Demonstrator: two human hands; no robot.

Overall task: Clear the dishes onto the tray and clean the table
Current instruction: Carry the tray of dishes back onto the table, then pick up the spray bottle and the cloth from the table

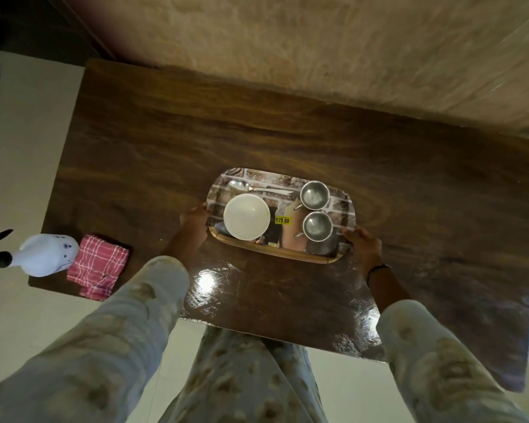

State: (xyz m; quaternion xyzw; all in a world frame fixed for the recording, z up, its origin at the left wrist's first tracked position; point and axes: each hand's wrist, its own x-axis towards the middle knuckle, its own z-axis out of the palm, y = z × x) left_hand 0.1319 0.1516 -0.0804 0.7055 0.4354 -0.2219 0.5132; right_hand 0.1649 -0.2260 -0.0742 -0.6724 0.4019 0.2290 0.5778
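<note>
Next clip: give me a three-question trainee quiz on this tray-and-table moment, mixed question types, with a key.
1. True or false: the white bowl sits on the tray.
2. How many steel cups are on the tray? A) one B) two C) three
3. Fill in: beside the white spray bottle at the table's left end lies a folded red checked ____.

Key:
1. True; the spoon lies there too.
2. B: the far cup and the near cup.
3. Cloth. The left hand and right hand grip the tray's two ends.
</note>
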